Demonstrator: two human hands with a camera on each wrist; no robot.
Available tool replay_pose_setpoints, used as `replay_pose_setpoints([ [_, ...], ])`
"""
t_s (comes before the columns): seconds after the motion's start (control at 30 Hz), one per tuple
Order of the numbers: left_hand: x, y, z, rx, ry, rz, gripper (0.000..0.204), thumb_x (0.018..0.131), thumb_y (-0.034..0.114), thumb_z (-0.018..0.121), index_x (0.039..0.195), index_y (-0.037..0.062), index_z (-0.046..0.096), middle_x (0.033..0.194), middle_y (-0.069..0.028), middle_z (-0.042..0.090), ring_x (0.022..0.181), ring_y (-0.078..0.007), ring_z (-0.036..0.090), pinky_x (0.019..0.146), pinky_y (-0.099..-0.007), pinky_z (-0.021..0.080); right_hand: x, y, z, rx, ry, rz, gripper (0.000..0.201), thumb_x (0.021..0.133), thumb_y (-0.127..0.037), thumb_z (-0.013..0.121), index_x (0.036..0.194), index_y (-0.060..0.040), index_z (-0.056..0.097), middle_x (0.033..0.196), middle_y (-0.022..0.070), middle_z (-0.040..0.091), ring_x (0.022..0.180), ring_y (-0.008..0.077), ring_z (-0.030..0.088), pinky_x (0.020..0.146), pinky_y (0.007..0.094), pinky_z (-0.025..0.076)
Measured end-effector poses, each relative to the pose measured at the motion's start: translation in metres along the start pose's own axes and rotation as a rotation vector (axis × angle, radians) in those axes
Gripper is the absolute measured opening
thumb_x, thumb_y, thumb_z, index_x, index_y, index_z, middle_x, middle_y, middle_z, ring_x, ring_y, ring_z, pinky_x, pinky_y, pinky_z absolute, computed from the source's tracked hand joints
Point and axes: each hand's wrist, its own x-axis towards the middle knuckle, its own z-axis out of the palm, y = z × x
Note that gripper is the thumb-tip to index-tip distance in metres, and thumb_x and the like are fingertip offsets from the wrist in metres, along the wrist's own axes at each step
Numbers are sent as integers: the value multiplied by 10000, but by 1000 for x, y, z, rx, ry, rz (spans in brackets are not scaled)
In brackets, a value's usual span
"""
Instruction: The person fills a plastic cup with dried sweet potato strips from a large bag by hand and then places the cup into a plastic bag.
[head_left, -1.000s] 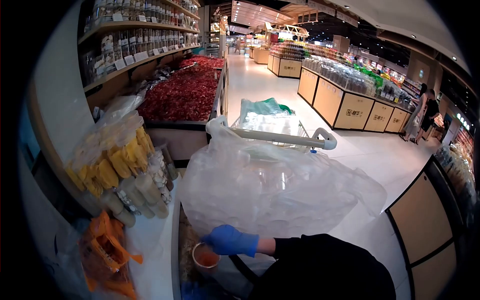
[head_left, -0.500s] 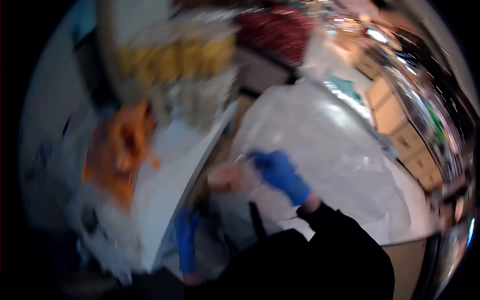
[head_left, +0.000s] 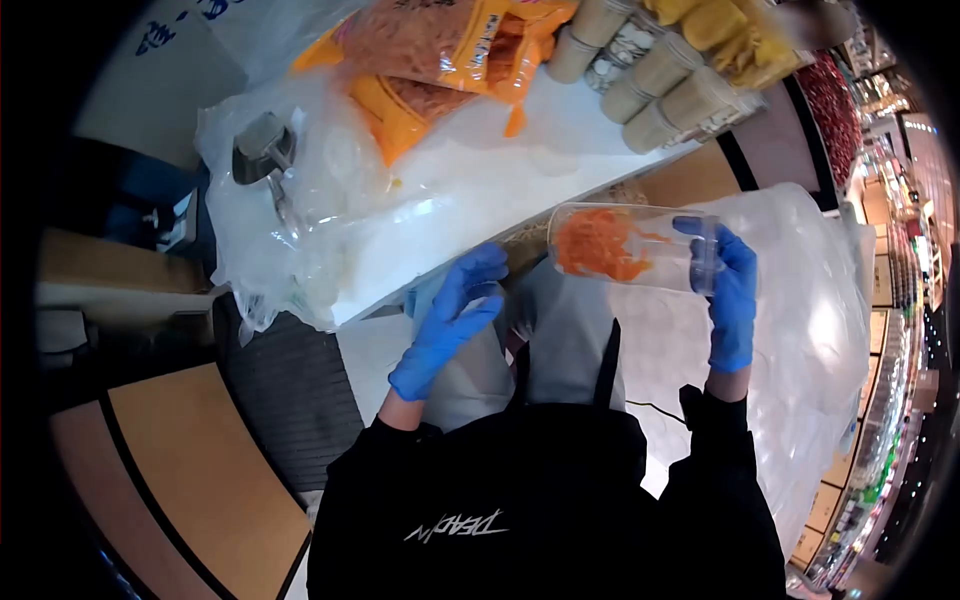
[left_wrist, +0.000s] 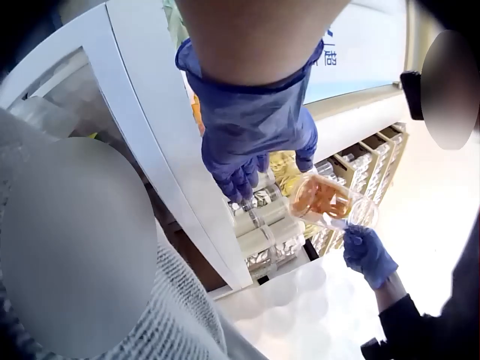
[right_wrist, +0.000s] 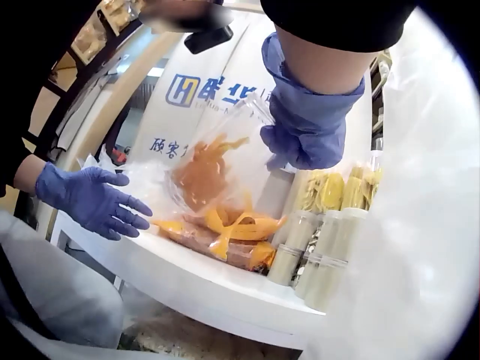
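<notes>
A clear plastic jar (head_left: 605, 245) with orange-red shreds lies sideways in the air, its shreds gathered at the left end. My right hand (head_left: 730, 300), in a blue glove, grips the jar's other end. To the left of the jar my gloved left hand (head_left: 450, 320) holds nothing, fingers loosely bent and apart from it. The left wrist view shows the same jar (left_wrist: 326, 201) with the right hand (left_wrist: 369, 256) at its end. In the right wrist view the left hand (right_wrist: 94, 201) has its fingers spread, and the jar (right_wrist: 214, 169) tilts beneath the right hand (right_wrist: 307, 135).
Orange bags of shreds (head_left: 430, 50) lie on the white counter (head_left: 480, 190), beside filled jars (head_left: 650, 90) and yellow packs (head_left: 730, 35). A metal scoop (head_left: 265, 150) rests on clear plastic at the left. A big translucent bag of containers (head_left: 800, 350) stands at the right.
The head view has swung toward the counter. The jar, upright at first, now lies sideways in my right hand. My left hand has come up into clear view beside it.
</notes>
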Motion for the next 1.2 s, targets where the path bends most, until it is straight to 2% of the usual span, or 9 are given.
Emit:
replay_pose_setpoints([
  [0.1,3,3,0,33,3,24,582,830,96,582,1367,55,361,1336,-90,451,1191,-193,480,980,-319,379,11,-7,5,49,29,66,263,862,-127,540,1069,-28,668,675,-58,575,492,-7,386,443,161,281],
  [0.27,10,5,-2,148,19,61,629,808,76,622,1374,59,349,1339,-89,446,1202,-191,474,979,-327,387,19,-69,3,-3,119,-113,302,843,-77,524,1116,-8,634,667,-63,537,519,-8,397,457,161,305],
  [0.53,45,17,-3,825,304,163,862,722,230,771,1404,41,280,1338,-187,433,1227,-337,451,989,-381,402,109,-17,75,-334,-198,-14,221,900,-59,536,1094,-47,640,649,-44,529,539,31,438,487,194,354],
  [0.83,85,34,-1,684,326,393,862,644,242,819,1334,23,350,1252,-176,497,1128,-355,520,949,-402,438,98,-53,106,-410,-219,-153,235,856,-116,582,1066,-56,667,593,23,577,503,68,472,491,262,408],
  [0.93,98,10,-7,688,361,321,861,623,239,828,1317,20,367,1236,-175,503,1107,-339,537,937,-402,448,106,-44,118,-734,-255,-174,245,854,-124,591,1080,-61,660,653,81,637,515,112,514,524,272,438],
  [1.03,91,12,-7,657,393,294,867,609,241,835,1307,24,370,1209,-174,510,1088,-335,545,915,-405,463,124,-30,125,-523,-292,-165,246,842,-111,603,1076,-64,660,773,146,670,582,185,592,617,289,487],
  [1.1,91,17,-13,667,401,320,850,627,255,825,1303,21,367,1193,-178,508,1086,-344,545,912,-410,467,120,-32,122,-489,-320,-229,244,837,-122,615,1069,-64,664,776,138,673,589,166,593,631,300,498],
  [1.13,92,14,-13,655,409,270,851,625,255,827,1302,20,367,1190,-177,509,1086,-340,546,915,-407,467,128,-18,137,-736,-233,-312,254,835,-153,641,1071,-60,662,743,100,670,592,130,576,614,288,488],
  [1.2,100,2,-16,634,426,183,854,622,254,830,1299,19,367,1184,-174,510,1085,-332,549,921,-401,465,143,-24,133,-355,-376,-9,292,833,-198,666,1087,-54,653,701,63,651,573,104,541,584,279,469],
])
